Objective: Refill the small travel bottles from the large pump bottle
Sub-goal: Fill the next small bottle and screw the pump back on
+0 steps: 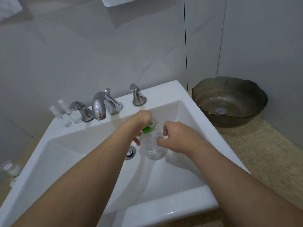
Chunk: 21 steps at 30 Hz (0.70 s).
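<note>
Both my hands are on the clear pump bottle [153,145] over the white sink [164,200] basin, just at 2 o'clock of the drain [130,153]: my right hand [177,138] has fingers curled round its body, my left hand [141,119] is closed on the top by the green pump part [147,128]. Further back, two small spray bottles [65,115] stand upright on the sink ledge at 10 o'clock, just left of the chrome tap [100,107]; more small clear bottles [10,168] sit blurred at 9 o'clock off the sink edge. Dark glass bowl [229,102] sits on the speckled counter [262,158] at 2 o'clock, against the wall.
</note>
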Motion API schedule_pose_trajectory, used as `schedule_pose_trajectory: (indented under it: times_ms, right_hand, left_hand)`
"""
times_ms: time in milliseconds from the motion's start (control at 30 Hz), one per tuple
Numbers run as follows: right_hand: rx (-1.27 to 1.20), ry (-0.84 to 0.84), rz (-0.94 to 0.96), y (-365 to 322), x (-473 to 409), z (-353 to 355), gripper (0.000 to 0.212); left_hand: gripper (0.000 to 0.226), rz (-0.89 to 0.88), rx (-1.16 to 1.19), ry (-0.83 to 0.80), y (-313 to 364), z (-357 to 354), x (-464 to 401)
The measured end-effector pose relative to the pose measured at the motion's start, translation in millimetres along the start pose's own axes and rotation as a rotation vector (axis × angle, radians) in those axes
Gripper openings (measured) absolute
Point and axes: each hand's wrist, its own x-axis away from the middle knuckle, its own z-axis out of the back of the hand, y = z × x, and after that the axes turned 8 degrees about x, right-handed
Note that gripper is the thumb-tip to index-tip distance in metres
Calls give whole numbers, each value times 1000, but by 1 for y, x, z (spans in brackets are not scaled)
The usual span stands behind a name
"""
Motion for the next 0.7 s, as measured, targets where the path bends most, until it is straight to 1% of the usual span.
schedule_pose_trajectory:
  times_ms: [100,133,233,333,400,467,600,633,700]
  right_hand:
    - [10,17,9,-1,1,2,28]
    - [8,26,12,-1,1,3,29]
    - [-3,64,21,-2,0,4,30]
    - [-10,72,26,-4,-1,5,31]
    - [-16,72,28,-3,-1,6,31]
    - [-15,67,29,-2,-1,6,31]
    - [-11,45,27,-3,-1,5,31]
    - [-2,31,28,-3,-1,4,31]
    - [9,5,20,-2,-1,3,30]
  left_hand:
    - [44,18,24,-56,1,5,1]
    - [48,35,34,-92,2,8,2]
    - [73,91,49,-221,6,19,2]
    - [84,118,77,-273,9,25,0]
    - [81,109,66,-254,10,23,-1]
    - [73,90,51,-201,10,19,-2]
    - [44,23,-1,-104,6,12,-2]
    - [41,8,-16,-78,4,10,-3]
    - [42,-14,-31,-23,2,4,-2]
